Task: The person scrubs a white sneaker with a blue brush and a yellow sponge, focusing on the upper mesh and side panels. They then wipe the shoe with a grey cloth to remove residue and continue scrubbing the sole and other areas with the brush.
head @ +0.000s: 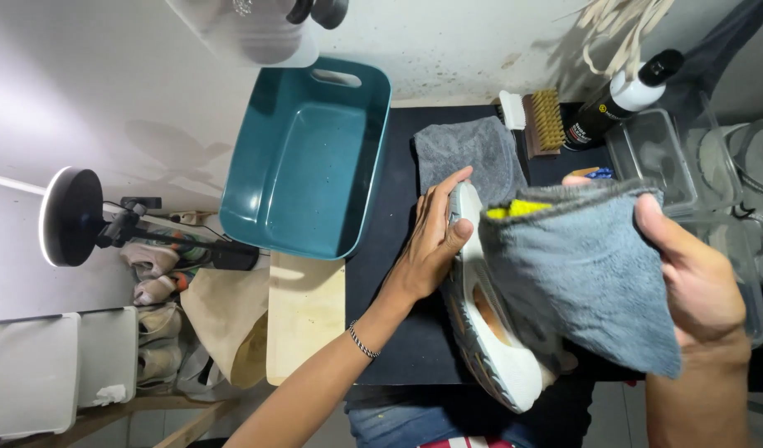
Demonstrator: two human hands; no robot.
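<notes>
My left hand grips a sneaker by its sole side; the shoe has a white and grey sole with orange marks and a yellow-green upper peeking out. My right hand holds a grey-blue cloth pressed over the shoe's upper, hiding most of it. Both hands are above a dark mat on the table.
A teal plastic basin stands at the mat's left. A second grey cloth, a bristle brush, a black bottle with a white collar and clear plastic containers lie at the back right. A ring light and several shoes are at left.
</notes>
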